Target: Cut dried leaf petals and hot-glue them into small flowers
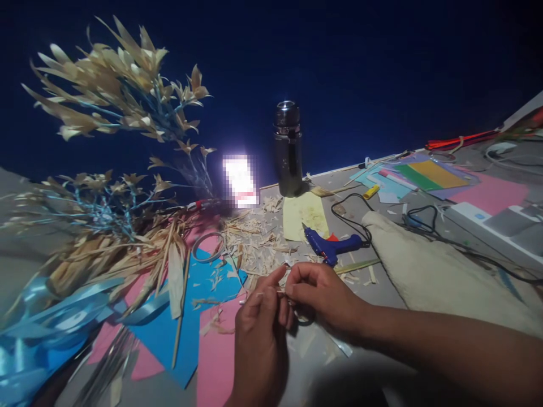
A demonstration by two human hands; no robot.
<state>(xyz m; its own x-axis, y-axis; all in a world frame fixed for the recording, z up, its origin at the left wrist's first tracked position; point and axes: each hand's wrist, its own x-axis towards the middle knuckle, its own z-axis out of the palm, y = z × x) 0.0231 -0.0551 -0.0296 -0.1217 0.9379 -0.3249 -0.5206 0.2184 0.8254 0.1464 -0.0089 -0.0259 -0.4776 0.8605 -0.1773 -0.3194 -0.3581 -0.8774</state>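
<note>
My left hand and my right hand meet at the fingertips over the front of the table. Both are closed in a pinch. Between them runs a thin pale strip, mostly hidden by the fingers, so its kind is unclear. Just beyond my right hand lies a blue glue gun, its nozzle over a yellow paper. A roll of narrow tape rests to the left, past my left hand. Shredded dry husk scraps are scattered in front of the hands.
Dry-husk flowers on blue stems rise at the left above dried husks. Blue ribbon and blue paper lie below. A dark flask stands behind. Beige cloth, a power strip and cables occupy the right.
</note>
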